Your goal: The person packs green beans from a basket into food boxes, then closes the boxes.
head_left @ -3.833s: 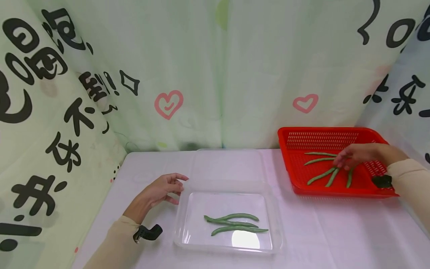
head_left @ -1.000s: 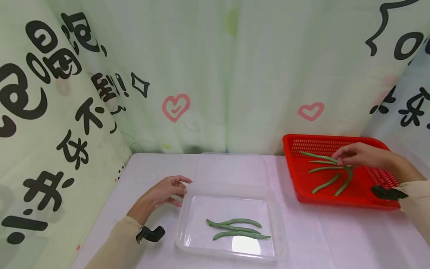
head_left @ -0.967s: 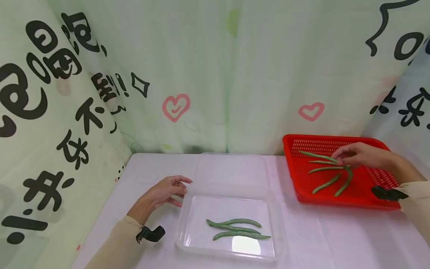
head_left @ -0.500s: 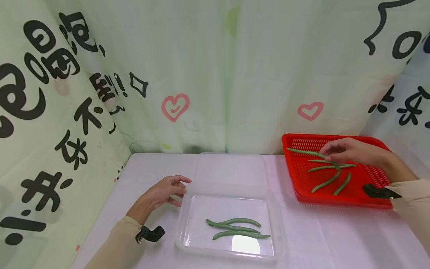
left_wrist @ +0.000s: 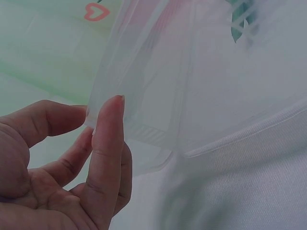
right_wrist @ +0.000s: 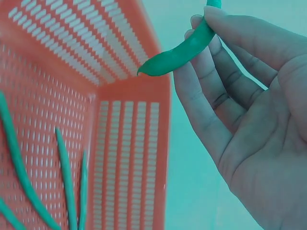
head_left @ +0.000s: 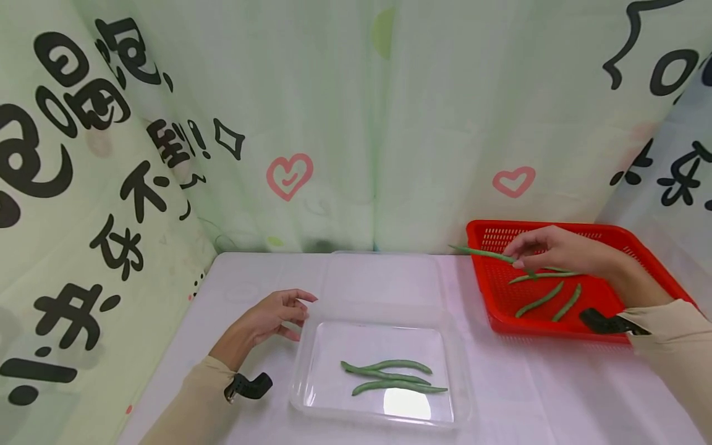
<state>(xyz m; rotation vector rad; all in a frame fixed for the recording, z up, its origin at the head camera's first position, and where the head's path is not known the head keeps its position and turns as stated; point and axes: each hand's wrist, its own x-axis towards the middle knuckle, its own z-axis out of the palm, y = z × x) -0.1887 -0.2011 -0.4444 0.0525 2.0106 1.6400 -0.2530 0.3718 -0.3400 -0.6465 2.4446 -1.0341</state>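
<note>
My right hand (head_left: 562,247) pinches a green bean (head_left: 479,251) between thumb and fingertips, over the left side of the red basket (head_left: 484,303). In the right wrist view this bean (right_wrist: 180,56) curves down from the fingertips, past the basket rim. My left hand (head_left: 272,318) holds the far left corner of a clear plastic container (head_left: 297,377). In the left wrist view, thumb and fingers (left_wrist: 109,143) meet at the container's edge. Inside it, 3 green beans (head_left: 389,374) lie side by side on the bottom.
Several more beans (head_left: 538,301) lie spread in the basket. A clear flat lid-like panel (head_left: 384,278) lies behind the container on the white tablecloth (head_left: 517,395). A printed curtain (head_left: 356,123) closes off the back and sides.
My right hand has reached among the beans in the basket, taken hold of one, lifted it and moved left with it to the rim. My left hand keeps its place at the container.
</note>
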